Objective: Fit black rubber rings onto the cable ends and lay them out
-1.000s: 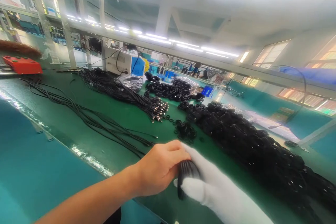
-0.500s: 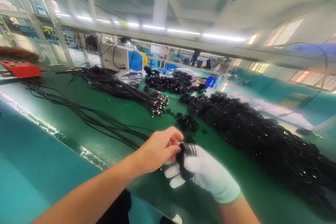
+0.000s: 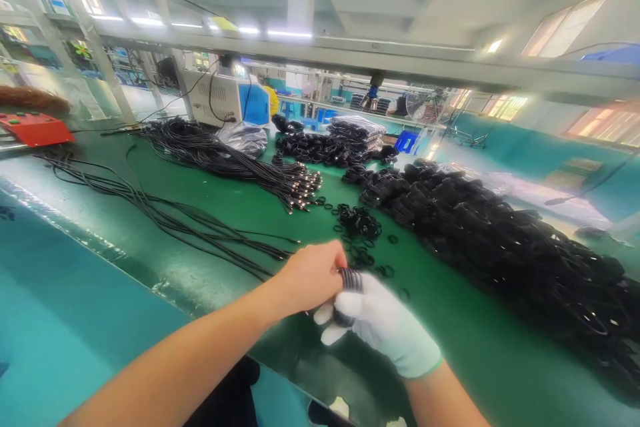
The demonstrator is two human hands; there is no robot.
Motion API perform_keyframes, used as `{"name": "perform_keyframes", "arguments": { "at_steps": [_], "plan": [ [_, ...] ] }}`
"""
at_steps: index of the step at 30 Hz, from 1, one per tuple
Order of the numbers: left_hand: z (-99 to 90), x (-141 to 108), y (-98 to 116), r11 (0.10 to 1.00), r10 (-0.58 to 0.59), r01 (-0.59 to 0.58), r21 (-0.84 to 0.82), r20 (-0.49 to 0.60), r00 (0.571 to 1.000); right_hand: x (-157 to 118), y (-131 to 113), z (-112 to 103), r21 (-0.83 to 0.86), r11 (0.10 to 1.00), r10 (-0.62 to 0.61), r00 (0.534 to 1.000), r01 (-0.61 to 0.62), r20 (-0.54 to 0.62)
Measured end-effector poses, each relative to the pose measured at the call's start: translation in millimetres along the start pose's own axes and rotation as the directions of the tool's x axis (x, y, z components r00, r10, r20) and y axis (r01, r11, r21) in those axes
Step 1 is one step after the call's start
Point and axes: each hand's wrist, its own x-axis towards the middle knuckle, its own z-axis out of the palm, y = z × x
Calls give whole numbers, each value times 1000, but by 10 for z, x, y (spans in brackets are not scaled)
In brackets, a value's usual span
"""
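Observation:
A coiled black cable (image 3: 351, 280) is wrapped in the fingers of my right hand (image 3: 387, 323), which wears a white glove. Bare and bent at the fingers, my left hand (image 3: 313, 277) touches the near side of the coil; its fingertips are pressed together there, and what they pinch is partly hidden. Just beyond the hands, small black rings (image 3: 359, 221) lie in a loose pile on the green table (image 3: 450, 333). Several long black cables (image 3: 185, 233) stretch across the table to the left of my hands.
A bundle of black cables with metal tips (image 3: 240, 167) lies behind. Coiled cables form a large heap (image 3: 480, 233) at the right. Farther off stand a white and blue machine (image 3: 225, 97) and a red box (image 3: 37, 129).
The fingers of my left hand have closed in on the coil. Both hands have shifted slightly left with it, and the camera view has tilted and moved a little.

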Motion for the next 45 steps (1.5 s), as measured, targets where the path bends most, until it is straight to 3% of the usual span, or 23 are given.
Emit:
{"name": "perform_keyframes", "arguments": {
  "at_steps": [3,5,9,12,14,17,19,23,28,32,37,45],
  "plan": [
    [-15,-10,-41,999,17,-13,52,-80,997,36,57,-87,46,998,-37,998,40,-56],
    [27,-80,-85,995,98,-94,44,-114,989,58,74,-123,115,991,-64,995,72,-73],
    [251,-250,-187,946,304,-294,139,-62,951,94,71,-114,173,973,-151,989,150,-10],
    [346,-295,-231,915,361,-333,228,-95,928,94,79,-129,150,974,-174,985,172,-2],
    [289,-270,-237,936,332,-320,147,-65,941,74,102,-169,168,978,-122,992,125,-25],
    [105,-177,-227,977,199,-203,-61,-62,978,36,142,-215,223,974,32,999,-33,8],
    [19,-104,-218,984,130,-137,-113,-67,989,22,156,-203,204,975,84,996,-89,29],
    [45,-13,-205,992,120,-122,-40,-35,992,30,136,-104,121,988,100,995,-100,7],
    [151,-24,-199,989,137,-129,66,-137,981,58,87,-23,37,991,132,991,-131,-26],
    [201,-68,-216,982,167,-143,125,-208,964,66,116,-25,50,995,91,995,-88,-52],
    [266,-96,-266,983,125,-81,164,-276,953,67,186,-33,45,997,71,994,-67,-80],
    [264,-28,-276,988,140,-123,92,-217,966,83,195,-36,71,996,66,994,-60,-92]
  ]
}}
